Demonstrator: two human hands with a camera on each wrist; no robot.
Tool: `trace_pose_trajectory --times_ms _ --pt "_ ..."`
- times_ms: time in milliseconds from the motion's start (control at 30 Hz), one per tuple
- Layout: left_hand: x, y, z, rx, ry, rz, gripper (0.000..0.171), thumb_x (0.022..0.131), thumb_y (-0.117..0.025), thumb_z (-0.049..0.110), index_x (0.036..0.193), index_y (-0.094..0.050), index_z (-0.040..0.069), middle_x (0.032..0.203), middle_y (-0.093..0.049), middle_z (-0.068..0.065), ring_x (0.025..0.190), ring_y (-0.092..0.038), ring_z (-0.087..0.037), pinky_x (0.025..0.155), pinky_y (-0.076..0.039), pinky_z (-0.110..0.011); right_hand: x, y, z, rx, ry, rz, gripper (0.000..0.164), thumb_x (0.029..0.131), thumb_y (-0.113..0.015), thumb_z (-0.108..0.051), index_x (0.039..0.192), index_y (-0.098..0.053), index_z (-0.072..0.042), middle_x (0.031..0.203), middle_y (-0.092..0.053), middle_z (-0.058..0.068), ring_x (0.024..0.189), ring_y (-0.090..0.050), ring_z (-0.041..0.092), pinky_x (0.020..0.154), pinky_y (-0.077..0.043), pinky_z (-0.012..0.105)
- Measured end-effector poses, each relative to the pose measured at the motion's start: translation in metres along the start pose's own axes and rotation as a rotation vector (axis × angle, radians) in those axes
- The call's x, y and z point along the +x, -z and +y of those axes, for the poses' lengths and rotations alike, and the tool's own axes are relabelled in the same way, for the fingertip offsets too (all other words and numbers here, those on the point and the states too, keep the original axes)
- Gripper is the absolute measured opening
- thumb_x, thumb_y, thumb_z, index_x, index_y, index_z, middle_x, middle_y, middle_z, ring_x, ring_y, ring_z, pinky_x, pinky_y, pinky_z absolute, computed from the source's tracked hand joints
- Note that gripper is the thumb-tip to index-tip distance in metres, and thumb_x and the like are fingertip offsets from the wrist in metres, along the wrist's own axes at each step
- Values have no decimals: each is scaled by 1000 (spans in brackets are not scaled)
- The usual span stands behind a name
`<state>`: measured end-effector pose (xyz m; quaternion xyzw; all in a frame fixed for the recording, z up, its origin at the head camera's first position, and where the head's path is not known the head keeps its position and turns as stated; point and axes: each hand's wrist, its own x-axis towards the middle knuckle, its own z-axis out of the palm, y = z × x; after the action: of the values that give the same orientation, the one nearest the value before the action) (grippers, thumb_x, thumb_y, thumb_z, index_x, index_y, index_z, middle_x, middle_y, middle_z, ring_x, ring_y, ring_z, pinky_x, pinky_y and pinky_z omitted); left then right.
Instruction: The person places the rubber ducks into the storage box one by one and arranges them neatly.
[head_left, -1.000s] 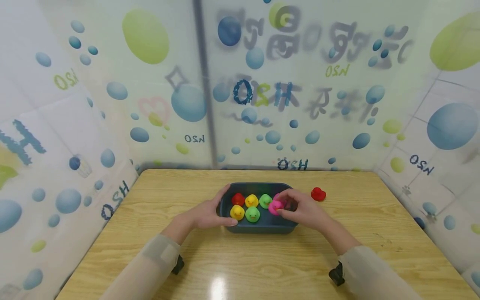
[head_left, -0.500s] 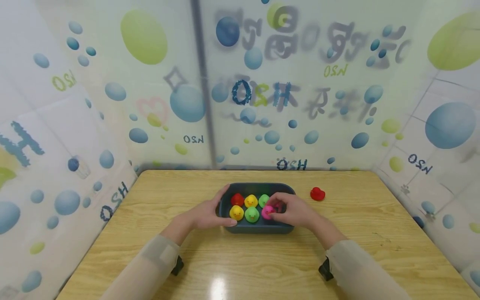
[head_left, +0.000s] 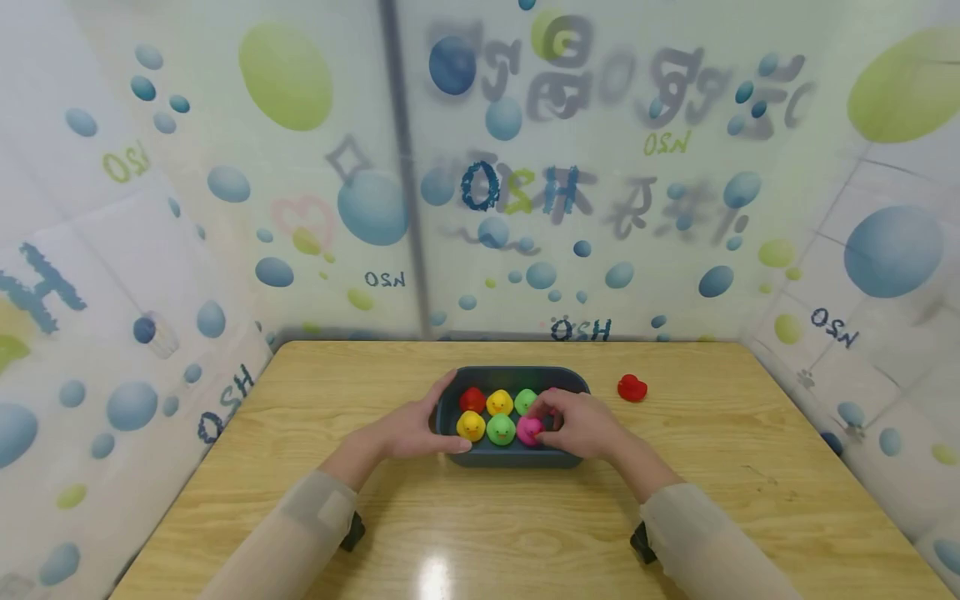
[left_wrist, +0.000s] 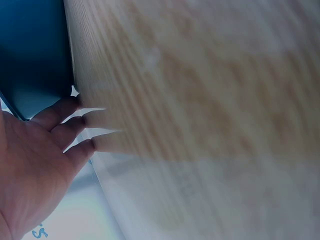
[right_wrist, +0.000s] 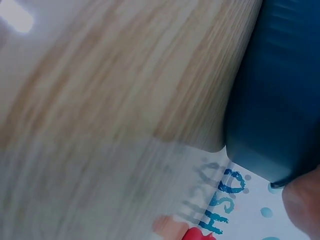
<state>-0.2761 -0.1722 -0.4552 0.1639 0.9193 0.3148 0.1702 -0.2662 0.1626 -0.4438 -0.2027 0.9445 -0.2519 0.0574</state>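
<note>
In the head view a dark blue rectangular bin (head_left: 517,459) holds several rubber ducks. The back row has a red duck (head_left: 472,400), a yellow one and a green duck (head_left: 527,402), with a sliver of pink beside it. A yellow duck (head_left: 471,426) and a green duck (head_left: 501,429) sit in front. My right hand (head_left: 588,427) pinches a pink duck (head_left: 529,431) at the right of the front row. My left hand (head_left: 408,429) holds the bin's left end, thumb along the front rim. In the left wrist view its fingers (left_wrist: 57,115) lie by the bin's wall.
Another red duck (head_left: 632,387) lies on the wooden table (head_left: 480,525), right of the bin. White sheets with blue and green dots (head_left: 375,208) hang behind the table and at both sides.
My right hand has moved left and slightly down with the pink duck, bringing it beside the front green duck. The left hand stays on the bin.
</note>
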Motion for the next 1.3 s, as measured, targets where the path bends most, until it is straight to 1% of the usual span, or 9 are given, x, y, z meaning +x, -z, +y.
trace_pose_trajectory --times_ms 167,233,433,533,633,833,1300 --pt "-1 0 1 7 0 5 121 87 -81 73 174 1 51 176 -37 -25 151 -52 -50 126 -40 -69 1 0 -3 -3 -11 13 24 94 -89 -28 114 -76 -30 104 -71 -13 90 -60 12 93 -49 40" --pt "-1 0 1 12 0 6 121 87 -80 73 174 1 51 175 -38 -25 150 -52 -50 126 -41 -68 0 0 -3 -3 -16 16 25 93 -90 -29 114 -76 -30 105 -72 -12 92 -60 12 95 -51 40" --pt "-1 1 2 17 1 4 123 86 -79 77 174 1 51 175 -38 -25 151 -52 -50 126 -40 -68 0 1 -4 -14 -10 12 27 92 -90 -30 114 -76 -28 107 -73 -9 87 -60 11 91 -51 38" --pt "-1 1 2 17 2 2 124 85 -79 79 175 1 50 175 -38 -25 151 -51 -50 126 -40 -68 0 1 -5 -15 -6 15 25 93 -90 -30 114 -76 -28 105 -73 -9 89 -59 12 90 -50 37" --pt "-1 1 2 14 1 0 123 85 -79 78 175 1 50 176 -37 -25 151 -51 -50 126 -40 -69 0 1 -6 -16 -13 22 24 94 -89 -29 114 -76 -28 104 -72 -9 90 -59 12 88 -51 36" --pt "-1 1 2 13 5 -1 122 86 -79 77 174 1 51 176 -37 -24 150 -52 -50 125 -40 -70 0 -1 -5 -13 -38 31 24 95 -88 -27 115 -76 -27 105 -72 -9 87 -58 14 82 -53 33" --pt "-1 0 2 13 12 7 122 85 -79 78 174 -1 51 176 -37 -23 150 -52 -51 125 -41 -70 -1 -2 -7 -6 -42 41 26 95 -89 -25 116 -76 -27 108 -73 -8 91 -60 13 85 -55 34"
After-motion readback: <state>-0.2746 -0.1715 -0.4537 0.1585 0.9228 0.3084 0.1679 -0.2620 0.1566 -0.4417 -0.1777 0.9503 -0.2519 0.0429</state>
